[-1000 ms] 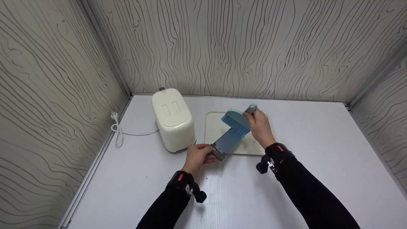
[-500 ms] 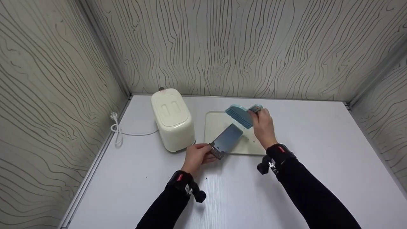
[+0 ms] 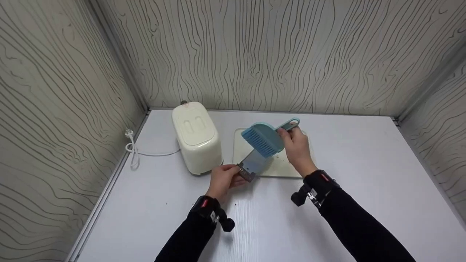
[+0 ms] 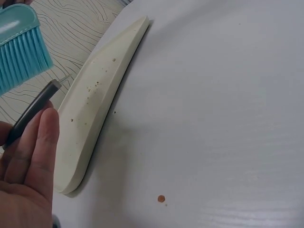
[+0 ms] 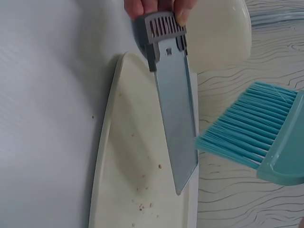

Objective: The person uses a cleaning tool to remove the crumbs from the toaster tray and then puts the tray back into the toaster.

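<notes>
My left hand [image 3: 222,182] pinches the dark slotted end of a flat metal crumb tray [image 3: 253,163], thumb on top and fingers below. The metal plate slants over a cream serving tray [image 3: 238,151]; in the right wrist view its full length shows, with a bare-looking grey surface [image 5: 175,104]. My right hand [image 3: 299,150] grips the handle of a teal brush [image 3: 267,137]. In the head view the blue bristles cover the plate's far end; the right wrist view shows them close beside the plate's edge. Brown crumbs [image 5: 141,207] lie scattered on the serving tray.
A cream toaster [image 3: 196,136] with a lid stands left of the serving tray. Its white cord and plug [image 3: 131,140] lie at the table's left edge. A few crumbs [image 4: 161,198] dot the white table [image 3: 364,163] in front. Patterned walls enclose the back and sides.
The brush first lifted up and right off the crumb tray, then came back down-left over it. My left hand has stayed nearly still with the crumb tray.
</notes>
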A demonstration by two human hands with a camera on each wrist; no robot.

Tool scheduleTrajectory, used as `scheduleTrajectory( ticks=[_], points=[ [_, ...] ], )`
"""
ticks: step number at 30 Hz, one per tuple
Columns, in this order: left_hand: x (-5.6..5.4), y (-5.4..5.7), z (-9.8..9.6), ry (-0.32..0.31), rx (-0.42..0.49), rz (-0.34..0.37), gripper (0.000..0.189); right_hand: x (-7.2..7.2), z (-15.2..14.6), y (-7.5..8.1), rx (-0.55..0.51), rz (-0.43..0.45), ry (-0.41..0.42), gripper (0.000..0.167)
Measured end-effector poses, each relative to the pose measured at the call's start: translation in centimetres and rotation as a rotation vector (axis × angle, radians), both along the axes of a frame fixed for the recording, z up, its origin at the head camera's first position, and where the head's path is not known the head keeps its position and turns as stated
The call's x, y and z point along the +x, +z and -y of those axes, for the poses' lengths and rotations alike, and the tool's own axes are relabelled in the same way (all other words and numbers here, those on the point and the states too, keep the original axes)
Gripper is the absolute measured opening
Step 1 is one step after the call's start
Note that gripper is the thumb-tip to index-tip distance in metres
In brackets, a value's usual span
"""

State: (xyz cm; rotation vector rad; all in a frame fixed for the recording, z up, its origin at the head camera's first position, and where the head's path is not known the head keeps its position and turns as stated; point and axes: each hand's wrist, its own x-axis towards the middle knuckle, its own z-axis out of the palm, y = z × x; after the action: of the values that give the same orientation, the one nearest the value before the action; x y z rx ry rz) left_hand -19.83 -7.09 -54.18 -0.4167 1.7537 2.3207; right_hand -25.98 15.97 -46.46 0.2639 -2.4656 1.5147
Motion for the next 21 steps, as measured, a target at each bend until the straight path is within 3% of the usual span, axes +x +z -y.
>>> scheduleTrajectory(
  ticks=[11,21],
  points=[
    [-0.1,0.0,0.1,-0.003,0.014,0.004,0.034,1.3,2.5,1.0,-0.019,0.113,0.181,0.023],
    [0.0,-0.1,0.0,0.007,0.031,-0.007,0.033,0.8,2.8,0.0,0.062,0.14,0.181,0.025]
  ],
)
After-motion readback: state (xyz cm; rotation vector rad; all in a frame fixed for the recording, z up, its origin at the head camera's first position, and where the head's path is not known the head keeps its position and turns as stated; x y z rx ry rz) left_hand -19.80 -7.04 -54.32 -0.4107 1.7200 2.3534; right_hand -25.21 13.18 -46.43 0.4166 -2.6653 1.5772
